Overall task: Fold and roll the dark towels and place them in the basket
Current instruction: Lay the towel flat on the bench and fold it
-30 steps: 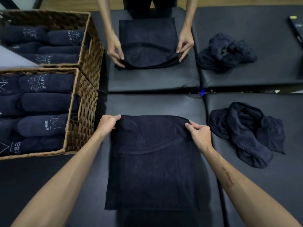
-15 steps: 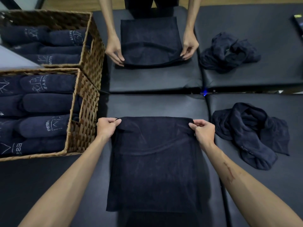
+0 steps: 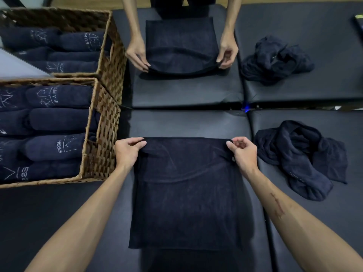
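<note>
The left hand (image 3: 128, 152) and right hand (image 3: 242, 154) each pinch a far corner of the folded towel (image 3: 186, 193), which lies flat on the desk (image 3: 186, 124). Soft, limp and light, it probably rolls best gripped at both corners. The basket (image 3: 100, 154) sits at nine o'clock.

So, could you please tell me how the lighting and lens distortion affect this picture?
Head view: sharp, no motion blur; soft overhead light leaves a dull sheen on the padded table; wide-angle distortion bows the basket edges and stretches the forearms; the dark towel held by the left hand and right hand barely contrasts with the surface.
</note>
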